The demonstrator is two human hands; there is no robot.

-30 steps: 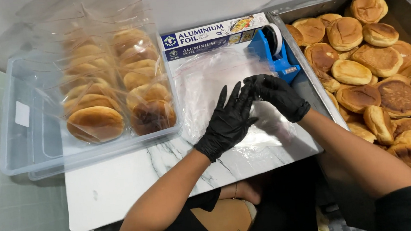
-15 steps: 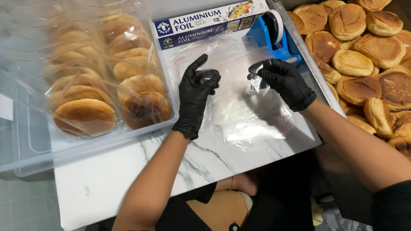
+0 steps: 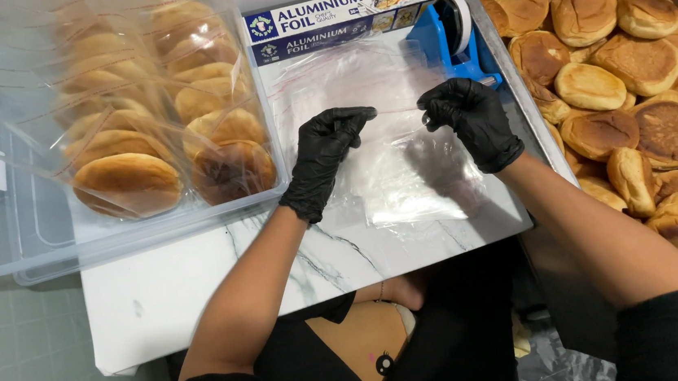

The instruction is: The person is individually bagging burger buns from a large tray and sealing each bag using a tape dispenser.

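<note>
Two gloved hands, crinkly clear bag [image 3: 402, 168]

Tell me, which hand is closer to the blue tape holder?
The right hand, which sits just below the blue tape holder, almost touching it. The left hand is farther away, across the clear plastic bag.

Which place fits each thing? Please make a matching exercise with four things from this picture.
Things:
1. clear plastic bag
2. bagged buns
3. loose buns
4. blue tape dispenser

Places:
a. in the metal tray at the right
b. held between both gloved hands
c. in the clear plastic bin at the left
d. beside the foil boxes, at the top of the board

Pairs: 1-b, 2-c, 3-a, 4-d
</note>
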